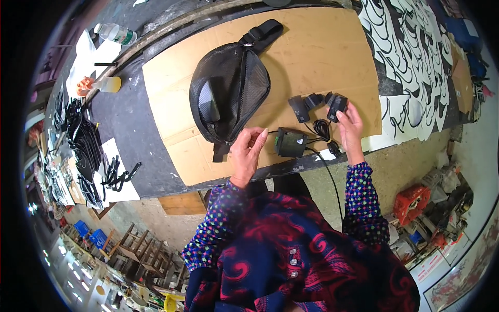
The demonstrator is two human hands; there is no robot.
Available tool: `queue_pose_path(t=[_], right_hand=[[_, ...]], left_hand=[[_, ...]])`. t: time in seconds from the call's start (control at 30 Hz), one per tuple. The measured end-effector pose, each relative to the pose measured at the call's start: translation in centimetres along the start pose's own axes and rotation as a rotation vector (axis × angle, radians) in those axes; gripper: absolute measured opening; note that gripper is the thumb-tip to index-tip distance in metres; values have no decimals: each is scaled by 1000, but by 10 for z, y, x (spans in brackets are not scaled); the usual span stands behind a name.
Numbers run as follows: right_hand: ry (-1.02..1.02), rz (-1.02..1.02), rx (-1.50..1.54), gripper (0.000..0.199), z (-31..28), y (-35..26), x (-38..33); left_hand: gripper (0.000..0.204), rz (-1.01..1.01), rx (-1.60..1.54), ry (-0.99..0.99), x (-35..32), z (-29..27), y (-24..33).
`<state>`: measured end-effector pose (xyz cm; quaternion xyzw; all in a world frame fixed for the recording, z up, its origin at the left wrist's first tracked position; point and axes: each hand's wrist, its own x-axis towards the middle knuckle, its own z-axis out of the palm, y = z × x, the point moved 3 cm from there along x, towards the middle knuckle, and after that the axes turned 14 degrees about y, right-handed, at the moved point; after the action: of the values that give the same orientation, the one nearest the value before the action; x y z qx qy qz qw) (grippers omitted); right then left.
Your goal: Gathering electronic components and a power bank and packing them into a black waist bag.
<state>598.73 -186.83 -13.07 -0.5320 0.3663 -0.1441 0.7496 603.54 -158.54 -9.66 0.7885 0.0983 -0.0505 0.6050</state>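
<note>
My right hand (349, 127) grips a small black box-shaped device (337, 107) between thumb and fingers. Beside it stands a similar black device (300, 108) with a dark clip-like part (314, 100). A coiled black cable (323, 129) hangs below them. Closer to me lies a black box (290, 142) with cables leaving its sides. My left hand (248, 154) is closed, thumb against curled fingers, where a short black cable (272, 132) from that box meets the thumb tip. Just beyond this hand rests a black mesh waist bag (221, 86) with a strap and zipper.
A cardboard sheet (171, 112) covers the dark table (122, 119). White cut pieces with black curved outlines (408, 57) spread at the right. Black straps (83, 140), a plastic bottle (115, 34) and a yellowish container (109, 85) sit at the left. One cable hangs over the near edge.
</note>
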Motion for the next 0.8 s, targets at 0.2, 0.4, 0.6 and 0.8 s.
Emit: queue_pose_path(t=[0.2, 0.4, 0.6, 0.8], right_hand=[[-106, 101, 291, 42, -18, 6, 1], [-130, 217, 443, 47, -28, 14, 4], [-137, 189, 351, 52, -27, 17, 6], [-113, 192, 335, 59, -26, 13, 3]], left_hand=[[15, -77, 44, -71, 9, 24, -3], [31, 89, 275, -206, 30, 78, 5], [51, -42, 380, -206, 53, 120, 1], [51, -200, -4, -232, 60, 118, -23]])
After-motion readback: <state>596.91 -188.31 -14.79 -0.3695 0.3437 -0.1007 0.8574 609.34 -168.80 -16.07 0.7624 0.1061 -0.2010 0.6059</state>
